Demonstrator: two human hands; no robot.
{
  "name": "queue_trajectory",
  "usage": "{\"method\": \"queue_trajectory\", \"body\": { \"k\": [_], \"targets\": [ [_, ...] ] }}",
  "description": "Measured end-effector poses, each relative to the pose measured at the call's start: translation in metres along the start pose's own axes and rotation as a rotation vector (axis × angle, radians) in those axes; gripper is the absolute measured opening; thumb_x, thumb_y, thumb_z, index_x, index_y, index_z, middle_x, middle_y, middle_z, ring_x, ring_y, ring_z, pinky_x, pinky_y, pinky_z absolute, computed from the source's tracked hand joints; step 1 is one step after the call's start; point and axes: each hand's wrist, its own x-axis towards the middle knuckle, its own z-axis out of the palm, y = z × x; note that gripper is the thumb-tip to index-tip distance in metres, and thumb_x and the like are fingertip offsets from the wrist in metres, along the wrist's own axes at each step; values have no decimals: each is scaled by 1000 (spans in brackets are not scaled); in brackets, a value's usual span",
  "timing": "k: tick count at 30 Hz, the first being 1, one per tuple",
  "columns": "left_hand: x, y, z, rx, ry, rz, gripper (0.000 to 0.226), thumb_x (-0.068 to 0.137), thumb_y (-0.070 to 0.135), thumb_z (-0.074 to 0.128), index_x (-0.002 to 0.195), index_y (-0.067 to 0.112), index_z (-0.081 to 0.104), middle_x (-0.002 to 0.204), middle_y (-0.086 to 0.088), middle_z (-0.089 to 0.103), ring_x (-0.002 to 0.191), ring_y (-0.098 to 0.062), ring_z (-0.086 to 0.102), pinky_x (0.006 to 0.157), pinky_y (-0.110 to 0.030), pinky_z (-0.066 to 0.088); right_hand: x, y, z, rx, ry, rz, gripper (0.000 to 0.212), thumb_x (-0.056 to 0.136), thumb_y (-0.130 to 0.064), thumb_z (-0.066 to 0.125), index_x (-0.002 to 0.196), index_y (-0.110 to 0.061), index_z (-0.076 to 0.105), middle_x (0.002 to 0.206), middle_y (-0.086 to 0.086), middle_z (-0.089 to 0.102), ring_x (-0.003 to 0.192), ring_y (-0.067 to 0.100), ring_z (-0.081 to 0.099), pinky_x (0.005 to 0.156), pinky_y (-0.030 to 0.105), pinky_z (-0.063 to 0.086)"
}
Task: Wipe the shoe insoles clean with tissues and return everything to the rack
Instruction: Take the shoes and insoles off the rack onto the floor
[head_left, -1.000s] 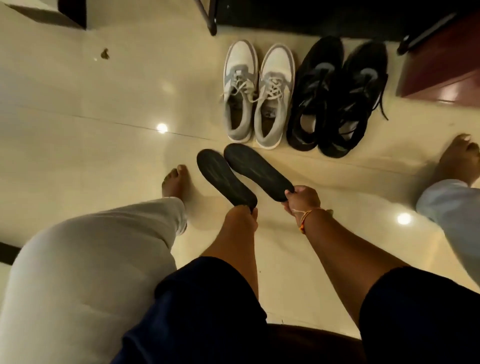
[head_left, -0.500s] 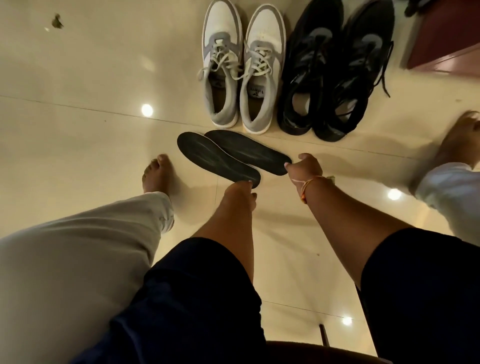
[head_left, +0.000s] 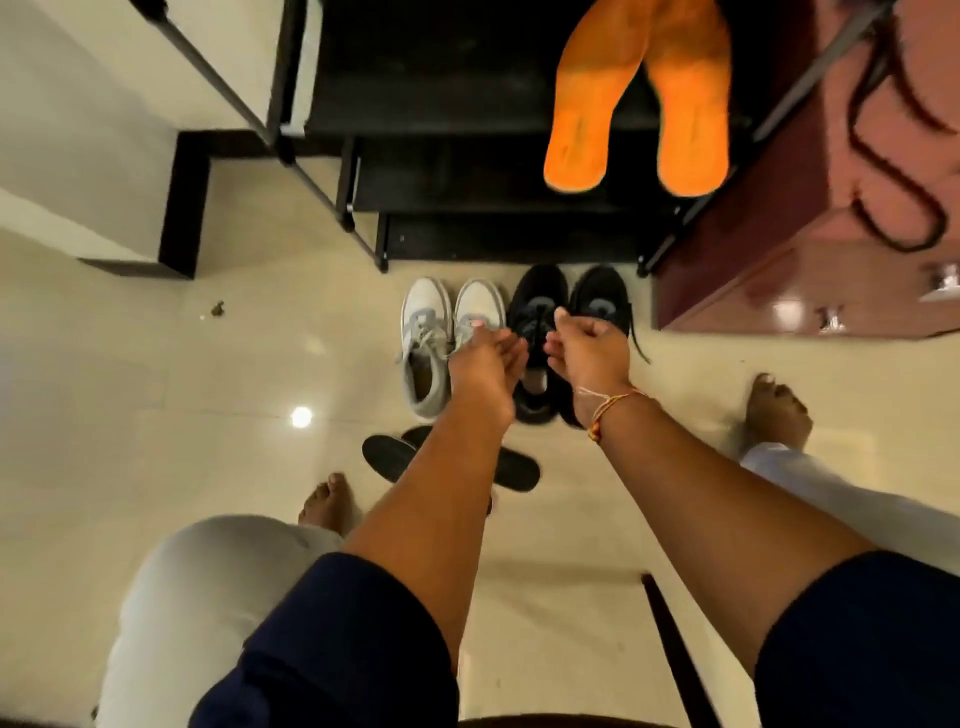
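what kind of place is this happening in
Probably a home entryway or shoe corner: a black tiered shoe rack, white sneakers and black sneakers on the glossy tile floor before it, and a reddish wooden cabinet alongside.

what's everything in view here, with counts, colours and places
shoe rack: 1, black, top centre
cabinet: 1, maroon, right of rack
orange insoles: 2, orange, on rack shelf, ends overhanging
white-grey sneakers: 2, white and grey, on floor before rack
black sneakers: 2, black, right of the white-grey pair
black insoles: 2, black, on floor, partly hidden
feet: 2, bare, on floor
left grip: 1, empty, fingers straight, above white-grey sneakers
right grip: 1, empty, loosely curled, above black sneakers
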Motion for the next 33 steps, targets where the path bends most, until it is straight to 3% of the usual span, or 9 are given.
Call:
{"method": "queue_trajectory", "body": {
  "k": [3,5,8,12,13,16,20,27,33],
  "targets": [
    [-23,30,46,53,-165,143,39,104,34,50,123,1,56,114,-14,64,105,-23,65,92,-32,55,-1,-57,-1,156,36,-100,38,91,-41,68,104,-6,64,87,4,69,79,13,68,70,26,59],
    [-32,46,75,74,-211,177,28,100,30,59,114,5,57,109,-12,62,106,-24,65,96,-35,55,4,-87,-2,241,112,-141,53,87,-50,70,113,-5,59,87,3,65,81,15,67,70,30,60],
    [-36,60,108,139,-186,183,24,94,27,69,99,6,57,101,-12,60,106,-25,65,96,-38,56,15,-122,-6,304,234,-128,72,79,-61,70,122,-6,53,99,7,63,74,17,64,67,35,61],
    [-21,76,137,169,-136,188,25,91,22,73,101,4,59,102,-14,62,93,-23,65,91,-36,58,47,-147,-17,308,356,-122,74,69,-67,70,112,-10,52,98,12,65,77,25,66,72,46,60],
    [-17,79,141,157,-134,192,21,91,19,73,98,5,59,102,-14,63,89,-22,65,90,-36,58,53,-150,-20,310,353,-122,67,72,-64,70,109,-11,53,97,11,64,79,26,66,72,47,61],
    [-6,82,148,114,-157,168,15,94,8,67,106,2,60,106,-16,64,82,-22,62,84,-33,57,51,-158,-27,378,276,-125,18,94,-32,65,89,-20,53,96,7,62,80,20,65,69,36,60],
    [-3,75,144,101,-181,150,28,97,1,59,125,1,57,102,-14,61,81,-21,59,81,-31,54,47,-152,-34,356,231,-122,7,99,-14,58,94,-19,58,103,10,68,80,16,68,67,29,58],
    [-33,30,85,128,-176,120,27,100,4,55,127,8,57,119,-15,64,88,-19,63,70,-28,54,-4,-94,-51,313,148,-55,10,97,-15,61,107,-13,64,93,11,70,77,19,66,58,26,52],
    [-72,-24,5,218,-85,63,17,100,8,57,117,12,60,102,-10,66,76,-17,60,65,-25,52,-74,-22,-72,314,159,10,24,98,-7,53,116,-21,59,97,7,65,76,18,61,61,27,51]
  ]
}}
